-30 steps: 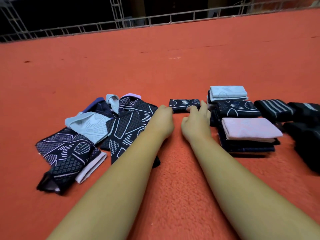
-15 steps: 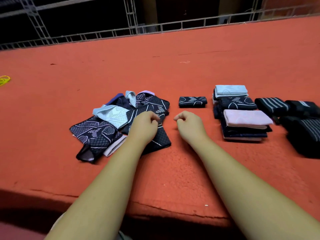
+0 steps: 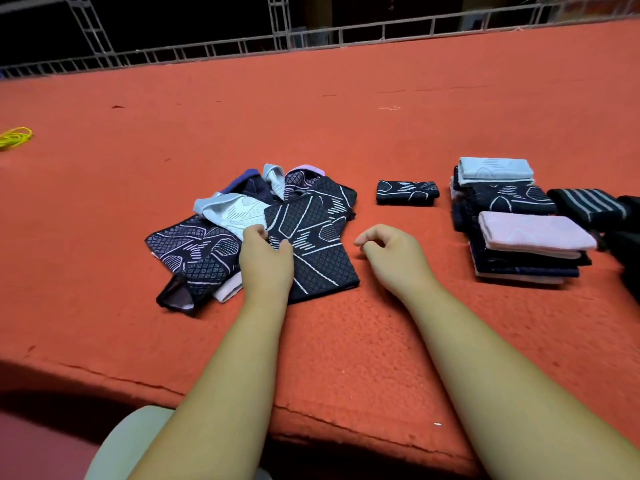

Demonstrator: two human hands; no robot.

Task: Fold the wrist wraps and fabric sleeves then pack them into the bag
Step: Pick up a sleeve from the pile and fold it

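L hand (image 3: 265, 261) lay on the loose pile of sleeves (image 3: 194, 247) near the table's front middle. Its thumb sat on top of the dark diamond-pattern sleeve (image 3: 311, 244) and its fingers (image 3: 254, 233) curled at that sleeve's left edge, so it grasped the sleeve. R hand (image 3: 394, 258) was just beside the same sleeve, at its 3 o'clock, fingers loosely curled and relaxed, holding nothing. Couldn't tell if it touched the cloth below.

In the pile, the dark sleeve lay on top at the front. A pale-blue sleeve (image 3: 235, 209) showed at its 10 o'clock, partly under it, w/ another dark patterned one toward 8 o'clock. More pieces w/ blue, grey and lilac cuffs bunched at 12.

A small folded dark piece (image 3: 407, 192) lay alone at 12 o'clock of R hand — apart from both the pile and the stacks. At approx 3 o'clock of R hand stood a stack of folded sleeves (image 3: 526, 263) w/ a pink folded piece (image 3: 533, 232) on top. Behind it, at 2 o'clock, a pale-blue folded piece (image 3: 495, 169) topped more dark folded ones. Dark striped wraps (image 3: 588, 202) sat just beside the stacks at the right edge, partly cut off.

A yellow cord (image 3: 14, 137) lay far off at 9 o'clock. Everything rested on the orange table (image 3: 311, 116) — a metal rail (image 3: 346, 38) ran along its far side at 12.
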